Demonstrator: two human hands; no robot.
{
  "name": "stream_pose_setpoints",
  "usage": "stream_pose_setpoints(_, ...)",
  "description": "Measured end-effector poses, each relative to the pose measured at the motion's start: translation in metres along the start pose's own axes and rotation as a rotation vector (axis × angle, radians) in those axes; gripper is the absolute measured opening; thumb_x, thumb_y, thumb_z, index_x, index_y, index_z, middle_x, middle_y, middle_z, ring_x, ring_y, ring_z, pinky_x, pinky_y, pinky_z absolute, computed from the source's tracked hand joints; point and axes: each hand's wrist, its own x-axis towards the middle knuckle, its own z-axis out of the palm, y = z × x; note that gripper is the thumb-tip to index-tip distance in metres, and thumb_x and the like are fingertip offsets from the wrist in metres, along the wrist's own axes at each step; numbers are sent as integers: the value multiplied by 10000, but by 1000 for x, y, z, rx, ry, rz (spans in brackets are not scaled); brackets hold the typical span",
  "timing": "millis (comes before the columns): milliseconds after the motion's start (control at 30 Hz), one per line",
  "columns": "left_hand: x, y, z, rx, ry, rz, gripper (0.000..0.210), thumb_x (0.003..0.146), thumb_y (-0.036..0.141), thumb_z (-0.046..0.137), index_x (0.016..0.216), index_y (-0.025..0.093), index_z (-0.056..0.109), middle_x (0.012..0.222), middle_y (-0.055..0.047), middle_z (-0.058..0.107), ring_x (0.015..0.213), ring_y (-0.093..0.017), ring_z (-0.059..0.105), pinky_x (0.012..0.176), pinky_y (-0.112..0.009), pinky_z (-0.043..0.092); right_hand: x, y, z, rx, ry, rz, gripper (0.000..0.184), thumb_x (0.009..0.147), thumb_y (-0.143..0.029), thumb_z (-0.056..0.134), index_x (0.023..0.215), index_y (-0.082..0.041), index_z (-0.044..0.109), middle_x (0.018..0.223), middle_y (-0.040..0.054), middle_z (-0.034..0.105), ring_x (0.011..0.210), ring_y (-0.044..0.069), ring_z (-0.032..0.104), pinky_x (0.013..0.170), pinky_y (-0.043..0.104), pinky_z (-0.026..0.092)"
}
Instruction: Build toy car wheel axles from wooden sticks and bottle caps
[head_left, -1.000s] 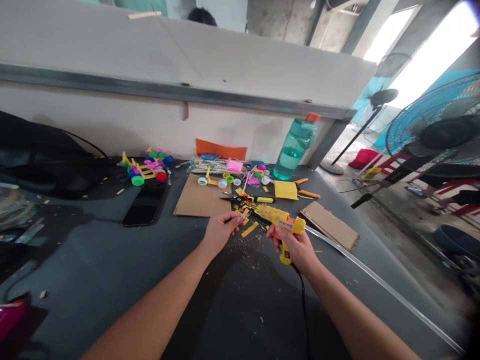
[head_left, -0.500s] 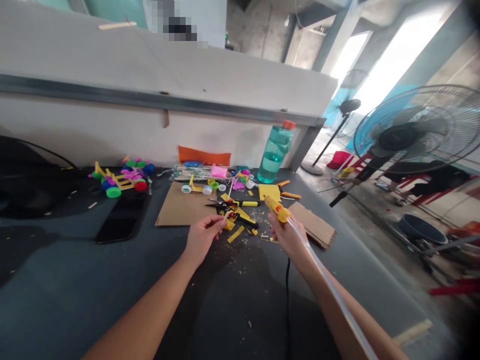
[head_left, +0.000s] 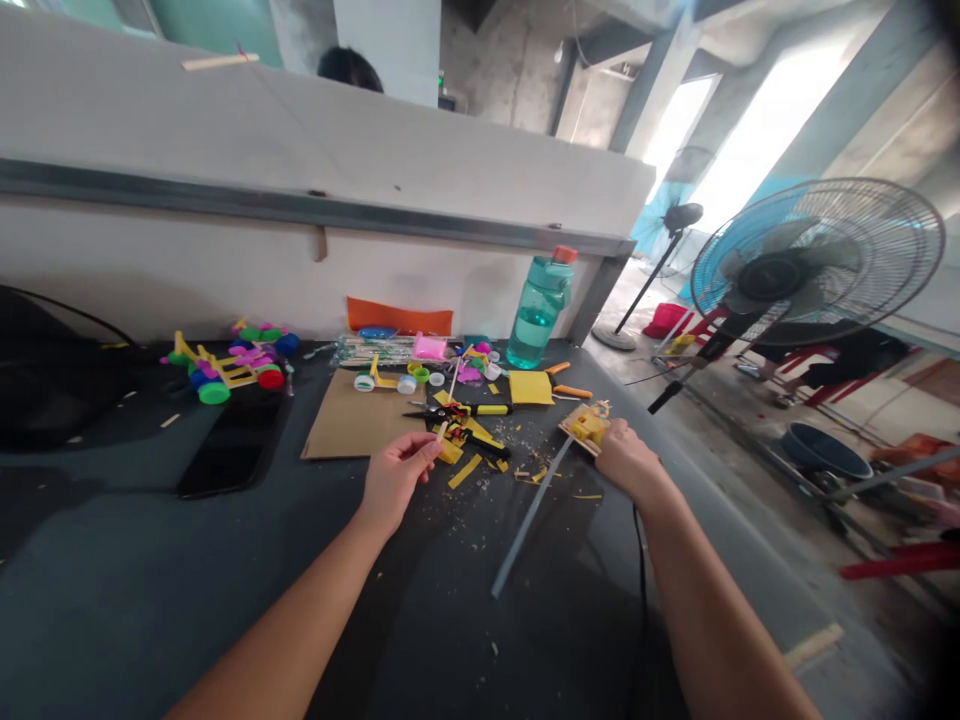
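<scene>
My left hand [head_left: 396, 480] pinches a short pale wooden stick piece [head_left: 442, 430] between thumb and fingertips, above the desk. At the right, my right hand [head_left: 630, 462] is closed on the yellow glue gun [head_left: 586, 426], low over the cardboard piece there. A long clear glue stick [head_left: 531, 518] sticks out of the gun's back toward me. The gun's handle is hidden by my fingers. Between my hands lie yellow-and-black scissors [head_left: 491, 409], pliers with black-and-yellow handles [head_left: 487, 442] and yellow paper scraps [head_left: 465, 471].
A flat cardboard sheet [head_left: 337, 425] carries a small wheeled frame [head_left: 386, 382]. Colourful toy cars [head_left: 232, 370] stand by a black phone [head_left: 229, 450]. A teal bottle [head_left: 531, 325], yellow pad [head_left: 531, 387] and orange-handled pliers [head_left: 571, 391] are behind. A black cord [head_left: 642, 550] crosses the desk; a fan [head_left: 772, 275] stands right.
My right hand has moved right with the glue gun and turned it, lowering it to the cardboard. The glue stick now points toward the desk's middle. My left hand still pinches the wooden piece.
</scene>
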Motion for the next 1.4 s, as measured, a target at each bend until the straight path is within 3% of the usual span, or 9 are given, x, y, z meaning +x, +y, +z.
stream_pose_setpoints(167, -1, -2, 1, 121, -33, 24, 294, 684, 416, 702, 833, 164, 676, 601, 25, 584, 503, -80, 468, 477, -190, 385, -1, 3, 0, -116, -72, 63, 510, 659, -172, 628, 1147, -81, 515, 1083, 231, 578, 1030, 366, 565, 778, 433, 449)
stream_pose_setpoints(233, -4, -2, 3, 218, -58, 59, 277, 696, 424, 688, 816, 173, 679, 620, 20, 602, 509, -88, 479, 480, -195, 391, -5, -3, -4, -162, -21, 81, 516, 657, -262, 673, 1127, -97, 539, 1091, 223, 568, 1037, 391, 543, 793, 488, 436)
stream_pose_setpoints(300, -6, -2, 5, 316, -75, 126, 247, 712, 418, 674, 788, 183, 680, 641, 15, 621, 535, -100, 506, 500, -202, 404, -11, -13, -9, -166, 116, 52, 519, 695, -374, 657, 1119, -95, 550, 1079, 223, 564, 1029, 406, 529, 789, 529, 426)
stream_pose_setpoints(367, -9, -3, 7, 402, -85, 200, 210, 732, 398, 660, 778, 194, 679, 660, 16, 635, 567, -110, 536, 532, -206, 416, -19, -28, -9, -41, 277, -99, 446, 767, -403, 590, 1110, -120, 558, 1040, 186, 583, 1003, 357, 542, 804, 504, 435)
stream_pose_setpoints(433, -11, -4, 8, 474, -93, 249, 180, 753, 377, 645, 790, 203, 675, 667, 22, 639, 578, -112, 549, 550, -207, 422, -31, -47, -2, 213, 343, -353, 318, 815, -360, 551, 1065, -163, 573, 974, 123, 606, 929, 266, 574, 814, 423, 460)
stream_pose_setpoints(533, -12, -6, 9, 563, -110, 314, 163, 772, 362, 632, 805, 206, 663, 702, 23, 644, 592, -110, 559, 558, -206, 423, -51, -74, 15, 524, 260, -712, 260, 821, -326, 582, 1050, -203, 572, 944, 74, 611, 858, 201, 589, 783, 343, 492)
stream_pose_setpoints(633, -13, -7, 9, 647, -136, 404, 143, 789, 344, 619, 819, 208, 652, 762, 11, 654, 665, -125, 582, 594, -213, 432, -63, -89, 29, 576, 223, -873, 322, 814, -310, 615, 1119, -220, 559, 961, 71, 628, 909, 213, 584, 809, 362, 489)
stream_pose_setpoints(1033, -19, -2, 12, 772, -249, 580, 204, 848, 387, 543, 854, 213, 650, 800, -24, 654, 756, -156, 601, 642, -240, 439, -60, -88, 34, 479, 227, -898, 119, 849, -274, 578, 917, -246, 671, 871, 40, 690, 842, 190, 612, 823, 357, 421)
stream_pose_setpoints(1400, -22, 3, 11, 670, -205, 620, 159, 841, 329, 572, 861, 199, 662, 823, -37, 681, 780, -153, 623, 714, -256, 467, -60, -90, 37, 725, 199, -758, 63, 795, -240, 638, 826, -218, 688, 780, 25, 676, 763, 172, 618, 727, 295, 472)
